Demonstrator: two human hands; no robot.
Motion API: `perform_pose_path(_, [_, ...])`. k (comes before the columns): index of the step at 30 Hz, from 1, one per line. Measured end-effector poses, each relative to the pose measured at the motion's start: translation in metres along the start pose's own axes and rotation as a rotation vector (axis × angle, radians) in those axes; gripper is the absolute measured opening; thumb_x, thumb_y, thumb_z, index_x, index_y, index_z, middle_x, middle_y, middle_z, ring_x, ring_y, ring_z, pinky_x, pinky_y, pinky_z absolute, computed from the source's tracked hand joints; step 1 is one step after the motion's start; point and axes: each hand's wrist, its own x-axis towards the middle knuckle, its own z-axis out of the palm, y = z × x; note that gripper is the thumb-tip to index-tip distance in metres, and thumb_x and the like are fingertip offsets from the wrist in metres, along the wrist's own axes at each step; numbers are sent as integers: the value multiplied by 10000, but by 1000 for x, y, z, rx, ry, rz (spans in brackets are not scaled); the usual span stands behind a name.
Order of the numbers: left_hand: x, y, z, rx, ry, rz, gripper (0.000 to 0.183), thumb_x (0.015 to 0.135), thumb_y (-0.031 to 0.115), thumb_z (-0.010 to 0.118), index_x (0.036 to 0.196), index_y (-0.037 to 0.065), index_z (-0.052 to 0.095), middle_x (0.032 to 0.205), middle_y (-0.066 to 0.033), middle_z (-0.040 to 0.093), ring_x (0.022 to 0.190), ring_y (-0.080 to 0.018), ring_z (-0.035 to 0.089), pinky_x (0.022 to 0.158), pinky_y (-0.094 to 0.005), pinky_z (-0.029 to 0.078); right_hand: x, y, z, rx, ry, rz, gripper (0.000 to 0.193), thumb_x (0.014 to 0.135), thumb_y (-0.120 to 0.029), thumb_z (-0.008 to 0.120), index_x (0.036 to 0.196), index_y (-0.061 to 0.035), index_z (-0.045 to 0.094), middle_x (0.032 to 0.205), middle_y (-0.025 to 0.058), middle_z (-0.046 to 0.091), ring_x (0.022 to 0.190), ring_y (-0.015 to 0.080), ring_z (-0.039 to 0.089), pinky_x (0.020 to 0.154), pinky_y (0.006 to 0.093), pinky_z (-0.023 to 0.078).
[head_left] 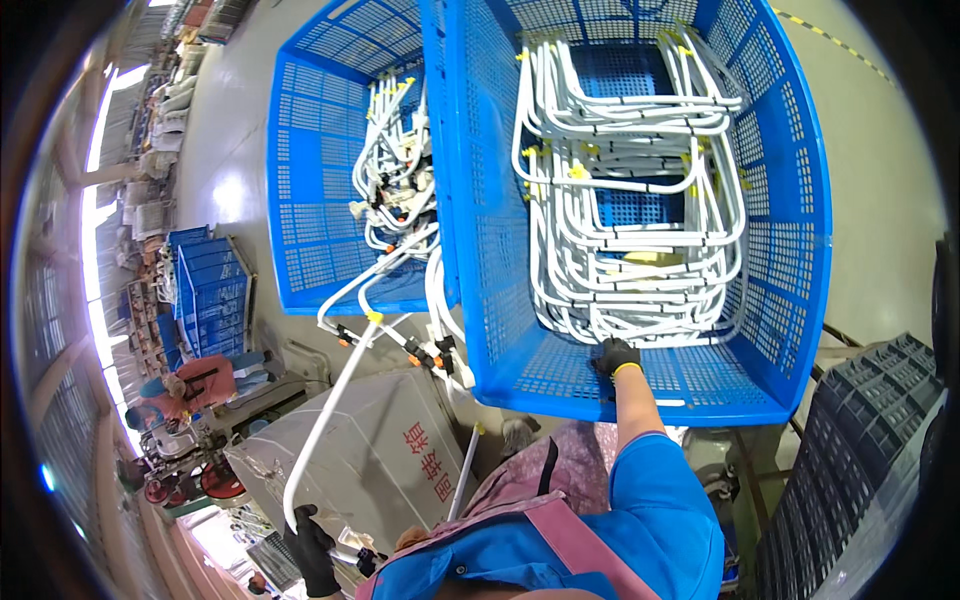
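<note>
My left hand (312, 550), in a black glove, is closed around a long white bent tube (325, 420) with a yellow end and black fittings near my hand. The tube slants up toward the smaller blue crate. In the large blue basket (640, 390), my right hand (616, 358), also black-gloved, reaches over the near wall. Its fingers curl at the near bends of the stacked white tube frames (640, 300); they look closed on one, though the fingertips are partly hidden. Many of these U-shaped frames have yellow ends and black marks.
A smaller blue crate (320, 160) at the left holds white tubes with black and orange fittings, some jutting over its edge. Below it stands a large grey carton (370, 440). Black crates (850, 450) stand at right. A person in a pink garment (205, 385) is at the far left.
</note>
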Motion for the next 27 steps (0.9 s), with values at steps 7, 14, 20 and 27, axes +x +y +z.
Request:
perform_pose_path(7, [6,-17,-4,-27,-31,27,345,967,339,499,929,7,582,459,27,356,362,-82,357,366,-246,308,2,-4,-12,-141,-79,66,837,674,-658,674,1381,-281,429,1448,107,406,1334,319,385,1091,551,243])
perform_pose_path(14, [32,-63,-5,-156,-76,90,313,971,281,489,919,-14,580,457,21,377,364,-82,369,380,-244,342,49,-16,1,145,-131,-44,818,717,-596,655,1339,-92,488,1351,184,505,1241,369,482,1016,429,406])
perform_pose_path(20, [44,-83,-18,-122,-102,95,305,962,264,494,902,-16,597,467,10,409,382,-83,392,390,-246,324,22,-43,-6,301,126,75,666,744,-466,682,1244,-47,544,1269,224,556,1177,354,545,984,424,435])
perform_pose_path(27, [8,-100,-16,-86,-45,-5,267,951,216,499,893,-18,612,488,-1,437,402,-83,413,404,-249,328,64,-37,18,486,190,-70,808,757,-397,680,1377,-1,346,1307,311,488,1235,423,473,1005,441,398])
